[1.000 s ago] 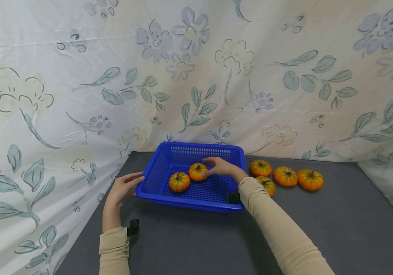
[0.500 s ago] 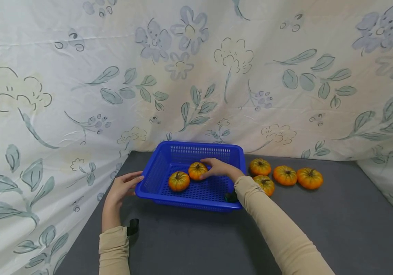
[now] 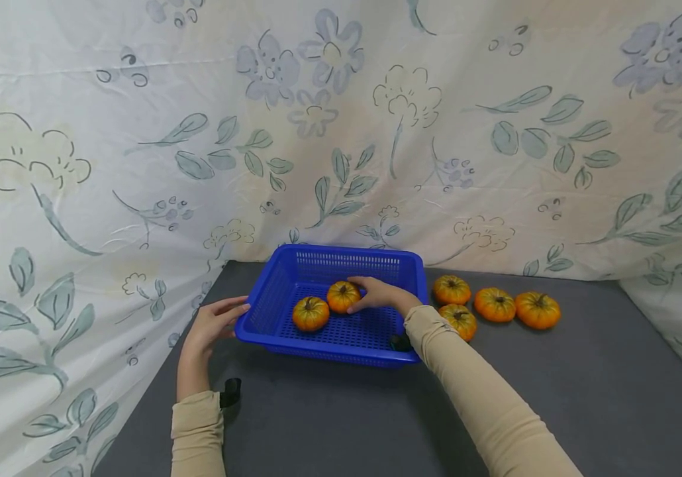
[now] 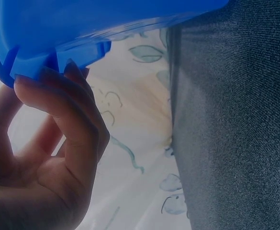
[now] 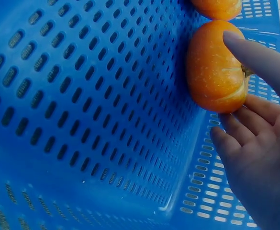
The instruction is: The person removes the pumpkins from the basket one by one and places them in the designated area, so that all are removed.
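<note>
A blue plastic basket with slotted walls stands on the dark table, tilted slightly in the head view. At its left end, my left hand grips the rim; in the left wrist view its curled fingers hook under the basket's edge. Inside the basket sit two small orange pumpkins side by side. My right hand reaches in and holds the farther pumpkin, thumb on one side and fingers on the other, as the right wrist view shows. The nearer pumpkin rests to its left, untouched by either hand.
Several more orange pumpkins lie on the table right of the basket, one of them partly behind the right sleeve. The rightmost pumpkin is the largest-looking. A floral cloth hangs behind and at the sides.
My right hand has shifted very slightly around the farther pumpkin, its thumb a little more to the left. The left hand and basket stay nearly in place.
</note>
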### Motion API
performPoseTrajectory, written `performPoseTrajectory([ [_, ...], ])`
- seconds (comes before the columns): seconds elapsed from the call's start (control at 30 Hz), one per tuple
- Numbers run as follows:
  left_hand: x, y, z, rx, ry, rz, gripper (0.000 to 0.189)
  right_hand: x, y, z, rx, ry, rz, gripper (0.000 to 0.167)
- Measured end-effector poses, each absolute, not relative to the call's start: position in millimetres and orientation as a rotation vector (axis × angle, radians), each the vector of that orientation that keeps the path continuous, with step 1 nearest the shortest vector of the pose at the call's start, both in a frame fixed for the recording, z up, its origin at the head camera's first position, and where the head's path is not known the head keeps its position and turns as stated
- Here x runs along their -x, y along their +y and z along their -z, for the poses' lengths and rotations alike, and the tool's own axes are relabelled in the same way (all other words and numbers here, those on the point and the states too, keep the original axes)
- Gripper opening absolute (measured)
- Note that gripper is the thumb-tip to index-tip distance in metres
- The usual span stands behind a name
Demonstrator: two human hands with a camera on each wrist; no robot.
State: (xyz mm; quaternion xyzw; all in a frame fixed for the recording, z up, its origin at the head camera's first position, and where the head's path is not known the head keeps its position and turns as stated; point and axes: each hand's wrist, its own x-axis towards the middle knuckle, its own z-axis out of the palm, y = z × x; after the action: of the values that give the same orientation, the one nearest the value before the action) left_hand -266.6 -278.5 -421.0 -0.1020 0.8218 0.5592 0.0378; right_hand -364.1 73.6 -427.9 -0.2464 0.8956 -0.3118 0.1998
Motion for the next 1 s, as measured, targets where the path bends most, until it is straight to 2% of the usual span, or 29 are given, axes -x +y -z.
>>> performPoseTrajectory([
  [0.37,266.7,-279.9,421.2,0.289,2.514,-1.725,0.060,362.0,73.8,427.9,0.692,2.390,1.038,0.060],
  [1.0,265.6,-276.6,416.7,0.283,2.485,-1.756,0.055,363.1,73.8,423.0,0.731,2.436,0.965,0.063],
])
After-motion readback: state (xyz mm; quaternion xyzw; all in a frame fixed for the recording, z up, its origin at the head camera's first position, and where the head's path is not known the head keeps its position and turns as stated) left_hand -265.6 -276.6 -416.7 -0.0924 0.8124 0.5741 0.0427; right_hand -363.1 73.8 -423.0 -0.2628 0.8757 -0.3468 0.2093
